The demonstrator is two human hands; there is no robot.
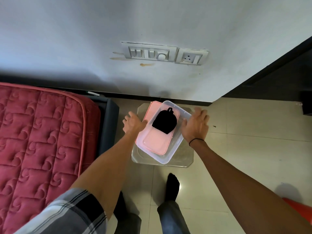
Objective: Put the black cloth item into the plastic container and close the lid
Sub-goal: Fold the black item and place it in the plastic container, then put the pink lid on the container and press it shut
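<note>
A clear plastic container (174,149) sits askew on top of a pink lid (148,116), both on a small transparent stool (184,160). The black cloth item (164,122) lies inside the container at its far end, with a small loop pointing toward the wall. My left hand (134,123) is at the lid's left edge, fingers spread, thumb touching or nearly touching the pink rim. My right hand (195,125) hovers at the container's right rim, fingers spread, holding nothing.
A red quilted mattress (42,132) on a dark bed frame fills the left side. The wall with a switch panel (150,53) and a socket (190,57) stands just behind the stool. My feet in black socks (172,184) are on the tiled floor. An orange object (302,210) shows at the bottom right.
</note>
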